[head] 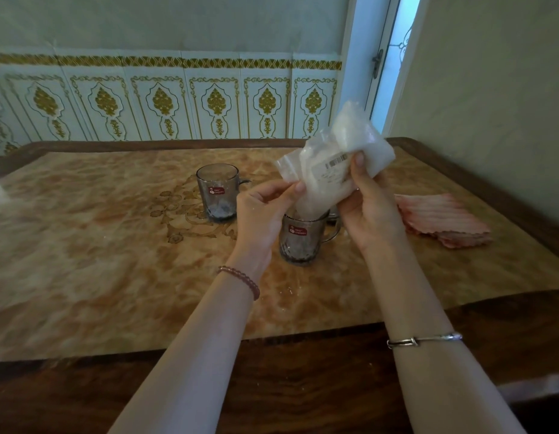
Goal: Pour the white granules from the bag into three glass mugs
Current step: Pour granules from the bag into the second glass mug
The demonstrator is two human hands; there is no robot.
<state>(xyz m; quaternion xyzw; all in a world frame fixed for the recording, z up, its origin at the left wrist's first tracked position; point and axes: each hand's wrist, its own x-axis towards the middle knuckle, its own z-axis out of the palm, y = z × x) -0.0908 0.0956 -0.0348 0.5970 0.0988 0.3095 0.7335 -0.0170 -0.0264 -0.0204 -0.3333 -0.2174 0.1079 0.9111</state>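
A clear plastic bag of white granules [337,158] is tipped mouth-down over the near glass mug [298,241]. My right hand [369,202] grips the bag's body from the right, thumb on its barcode label. My left hand [265,211] pinches the bag's lower left edge near the mouth. The bag's mouth sits inside the mug's rim, and white granules show in the mug. A second glass mug [217,192] stands further back to the left, with a little white at its bottom. Part of a third mug [334,211] peeks out behind my right hand.
The mugs stand on a marbled brown table [115,245] with a dark wooden rim. A folded pink cloth [441,220] lies at the right. A few spilled granules [289,289] dot the table in front of the near mug. A tiled wall runs behind.
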